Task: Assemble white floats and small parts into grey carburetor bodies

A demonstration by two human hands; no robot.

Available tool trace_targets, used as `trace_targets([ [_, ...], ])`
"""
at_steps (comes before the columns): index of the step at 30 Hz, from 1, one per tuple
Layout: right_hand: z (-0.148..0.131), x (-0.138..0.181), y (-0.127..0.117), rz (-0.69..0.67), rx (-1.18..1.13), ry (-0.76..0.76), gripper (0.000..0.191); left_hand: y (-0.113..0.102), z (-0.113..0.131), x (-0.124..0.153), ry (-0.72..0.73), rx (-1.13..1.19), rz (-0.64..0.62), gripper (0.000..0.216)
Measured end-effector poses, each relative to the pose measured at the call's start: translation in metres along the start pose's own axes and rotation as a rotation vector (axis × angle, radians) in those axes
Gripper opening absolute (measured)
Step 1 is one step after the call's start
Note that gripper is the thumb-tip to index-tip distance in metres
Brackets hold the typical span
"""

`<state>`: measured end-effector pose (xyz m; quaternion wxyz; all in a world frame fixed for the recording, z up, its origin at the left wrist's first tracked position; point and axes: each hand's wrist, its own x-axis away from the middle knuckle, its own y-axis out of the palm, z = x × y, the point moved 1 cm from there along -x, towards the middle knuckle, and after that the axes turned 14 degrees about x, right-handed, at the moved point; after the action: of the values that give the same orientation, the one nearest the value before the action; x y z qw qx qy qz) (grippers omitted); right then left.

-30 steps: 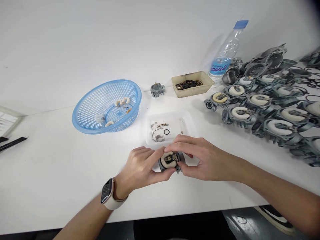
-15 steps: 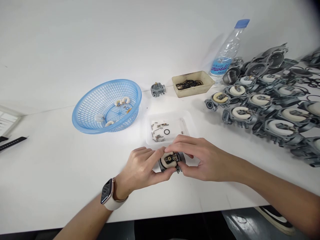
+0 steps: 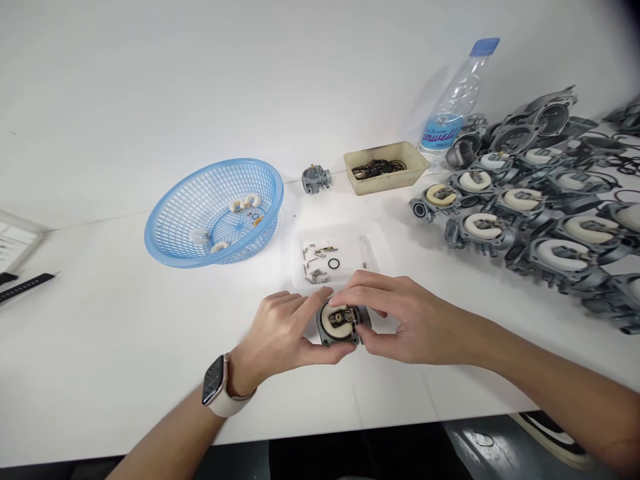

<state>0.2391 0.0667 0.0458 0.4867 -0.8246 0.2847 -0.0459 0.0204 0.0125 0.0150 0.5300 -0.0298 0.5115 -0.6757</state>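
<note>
A grey metal carburetor body lies on the white table before me, its open side facing up. Inside it sits a cream, C-shaped float around brass and dark parts, with a black ring along the rim. My left hand, with a watch on the wrist, grips the body's left side between thumb and fingers. My right hand holds the right side, thumb and fingertips at the float's hinge end. Just beyond, a clear tray contains small metal parts and a black O-ring.
A blue basket with several floats stands at left. Behind are another carburetor, a beige tub of black rings and a water bottle. Several carburetor bodies with floats crowd the right side. A black strap lies far left.
My left thumb has slid right along the body's near edge, and the left index finger has drawn back slightly, baring more of the float and black ring. My right hand is nearly still.
</note>
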Motion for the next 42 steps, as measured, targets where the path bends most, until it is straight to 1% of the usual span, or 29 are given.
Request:
trace_targets([
  [4, -0.0005, 0.0002, 0.0002, 0.002, 0.009, -0.005, 0.042, 0.0015, -0.0003, 0.0012, -0.015, 0.013, -0.027, 0.049],
  [12, 0.0014, 0.0007, 0.0010, 0.006, 0.013, 0.008, 0.044, 0.0001, 0.0006, 0.0010, 0.008, 0.009, -0.048, 0.042],
  [19, 0.0013, -0.0007, 0.0015, 0.019, 0.012, 0.000, 0.044, 0.0007, -0.0004, 0.0006, 0.008, 0.010, -0.055, 0.040],
  [25, 0.0008, 0.0005, 0.0000, -0.004, 0.014, 0.015, 0.045, -0.0008, 0.0007, 0.0005, 0.008, 0.013, -0.060, 0.039],
  [42, 0.0021, -0.0002, 0.0010, -0.002, 0.024, 0.014, 0.044, -0.0004, 0.0007, 0.0004, 0.008, 0.014, -0.070, 0.040],
])
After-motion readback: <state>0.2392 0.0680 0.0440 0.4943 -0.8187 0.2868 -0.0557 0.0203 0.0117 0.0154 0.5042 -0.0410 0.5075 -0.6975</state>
